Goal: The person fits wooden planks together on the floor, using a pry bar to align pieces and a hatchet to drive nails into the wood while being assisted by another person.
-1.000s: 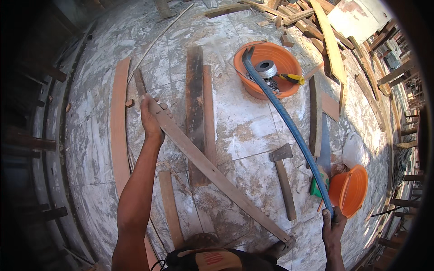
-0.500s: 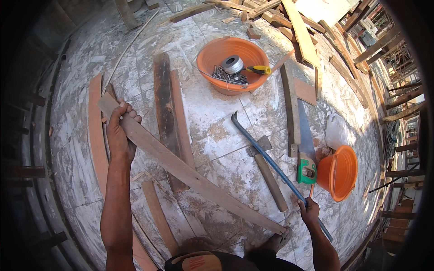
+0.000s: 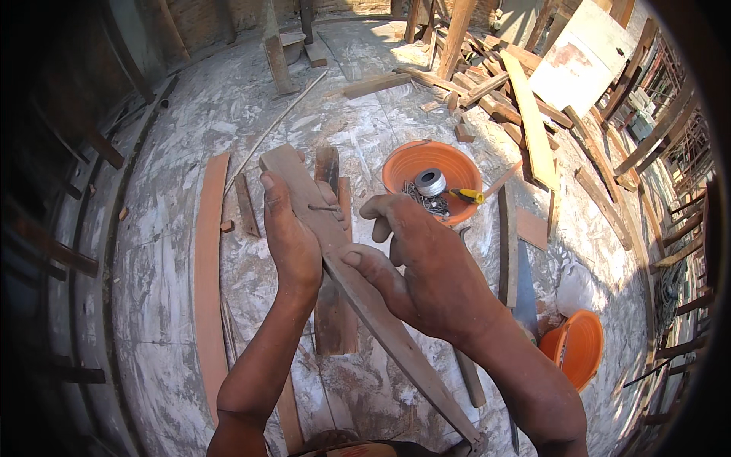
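My left hand [image 3: 288, 236] is closed around the upper part of a long, narrow wooden plank [image 3: 381, 324], which slants down toward my foot at the bottom. A bent-looking nail [image 3: 324, 208] sticks out of the plank beside my left fingers. Close to it, my right hand [image 3: 434, 270] hovers over the plank, thumb and forefinger apart and nothing between them. Behind my right hand, the pry bar [image 3: 463, 231] shows only its hooked tip and a bit of its lower end. A wooden tool handle [image 3: 470, 378] lies under my right forearm.
An orange basin [image 3: 396, 164] holds nails, a wire roll [image 3: 430, 181] and a yellow-handled tool [image 3: 466, 196]. Another orange container [image 3: 575, 350] is tipped at right, near a saw blade [image 3: 525, 293]. Boards [image 3: 211, 282] lie around; a timber pile [image 3: 487, 91] is at the far right.
My right hand has let go of the pry bar and moved up and left to the plank. My left hand has brought the plank's upper end rightward, and the view has tilted up.
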Demonstrator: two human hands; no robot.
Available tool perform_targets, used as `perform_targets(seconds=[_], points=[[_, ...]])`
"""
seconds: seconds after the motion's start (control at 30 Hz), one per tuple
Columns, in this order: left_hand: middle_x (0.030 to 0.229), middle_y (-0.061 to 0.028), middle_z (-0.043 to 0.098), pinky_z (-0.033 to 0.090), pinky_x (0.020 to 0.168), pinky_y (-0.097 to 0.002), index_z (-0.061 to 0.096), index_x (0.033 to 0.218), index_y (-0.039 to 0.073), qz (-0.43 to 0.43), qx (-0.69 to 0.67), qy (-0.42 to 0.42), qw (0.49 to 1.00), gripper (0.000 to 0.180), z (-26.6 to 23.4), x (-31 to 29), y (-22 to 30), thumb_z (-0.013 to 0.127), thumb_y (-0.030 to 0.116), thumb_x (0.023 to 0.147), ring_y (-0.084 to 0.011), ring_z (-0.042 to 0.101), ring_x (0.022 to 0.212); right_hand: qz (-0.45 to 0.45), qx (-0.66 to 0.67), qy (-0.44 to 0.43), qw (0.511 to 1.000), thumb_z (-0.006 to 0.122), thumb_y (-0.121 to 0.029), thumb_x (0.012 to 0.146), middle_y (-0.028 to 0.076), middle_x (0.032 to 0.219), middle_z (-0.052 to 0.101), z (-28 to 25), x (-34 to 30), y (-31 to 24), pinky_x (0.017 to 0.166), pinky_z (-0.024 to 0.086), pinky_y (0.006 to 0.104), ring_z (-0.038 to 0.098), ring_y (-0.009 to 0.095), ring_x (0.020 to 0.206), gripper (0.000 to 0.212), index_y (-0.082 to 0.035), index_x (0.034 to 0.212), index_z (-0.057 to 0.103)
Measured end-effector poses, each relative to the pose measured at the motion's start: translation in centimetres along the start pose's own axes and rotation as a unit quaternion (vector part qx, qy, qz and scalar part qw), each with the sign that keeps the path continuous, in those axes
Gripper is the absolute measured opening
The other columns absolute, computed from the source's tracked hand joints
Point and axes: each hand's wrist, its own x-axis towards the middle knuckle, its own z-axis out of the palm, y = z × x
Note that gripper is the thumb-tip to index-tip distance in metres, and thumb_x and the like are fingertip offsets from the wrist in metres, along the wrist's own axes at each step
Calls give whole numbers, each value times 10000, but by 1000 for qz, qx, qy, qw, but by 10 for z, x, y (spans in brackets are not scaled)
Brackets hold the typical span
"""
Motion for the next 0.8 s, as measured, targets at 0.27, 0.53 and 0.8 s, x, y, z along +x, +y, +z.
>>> perform_targets(seconds=[0.27, 0.53, 0.8], points=[[1199, -122, 594, 494, 928, -301, 417, 1437, -37, 45, -28, -11, 999, 577, 40, -10, 30, 622, 332, 1045, -155, 586, 1102, -29, -243, -307, 920, 575, -211, 963, 241, 858, 722, -63, 81, -39, 714, 576, 520, 724, 426, 833, 247, 19, 994, 658], [1214, -160, 566, 486, 962, -319, 377, 1455, -66, 55, -51, -54, 996, 633, 69, -15, 43, 613, 347, 1038, -191, 573, 1126, -41, -317, -280, 905, 578, -102, 902, 236, 778, 708, -95, 66, -60, 682, 577, 493, 742, 373, 786, 258, 53, 1084, 675], [1125, -120, 578, 528, 840, -306, 419, 1407, -28, 47, -64, -81, 994, 554, 92, -9, 40, 605, 342, 1038, -171, 617, 988, -248, -455, -308, 798, 593, -284, 1011, 99, 822, 727, -136, 108, -55, 677, 613, 412, 750, 256, 775, 251, -63, 1068, 699]])
